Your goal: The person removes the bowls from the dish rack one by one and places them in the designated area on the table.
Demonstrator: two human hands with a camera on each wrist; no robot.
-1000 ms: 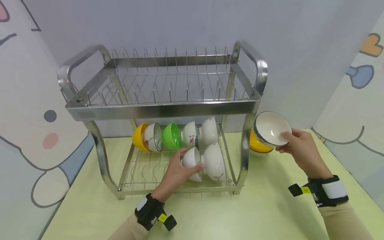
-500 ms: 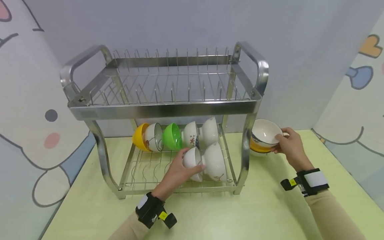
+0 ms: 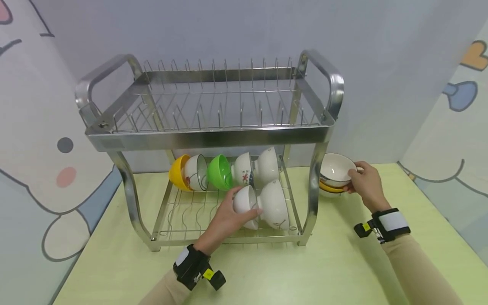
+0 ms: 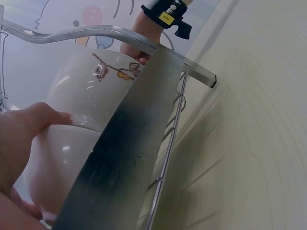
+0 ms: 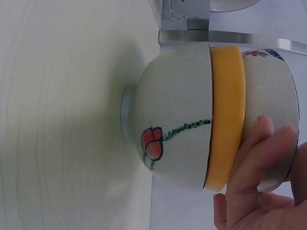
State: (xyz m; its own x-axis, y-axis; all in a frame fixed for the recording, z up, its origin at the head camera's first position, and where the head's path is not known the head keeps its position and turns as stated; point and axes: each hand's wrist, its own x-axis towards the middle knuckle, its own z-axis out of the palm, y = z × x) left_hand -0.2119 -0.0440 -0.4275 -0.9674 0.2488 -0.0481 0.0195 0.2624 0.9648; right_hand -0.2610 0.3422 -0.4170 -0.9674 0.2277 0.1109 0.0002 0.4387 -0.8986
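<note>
On the lower tier of the rack, my left hand grips a small white bowl that lies on its side. Its thumb reaches across the rim, beside a larger white bowl with a flower sprig. Right of the rack, my right hand pinches the rim of a white bowl with a dark edge. That bowl sits at the top of a stack, in a yellow bowl, which is inside a white bowl with a red flower standing on the table.
A two-tier metal dish rack stands on the pale table against the wall. Along the lower tier's back row lie a yellow bowl, a green bowl and several white bowls. Upright wires line the upper tier.
My right hand has moved left and down, lowering the white bowl from above the stack into the yellow bowl. My left hand keeps its grip on the small white bowl.
</note>
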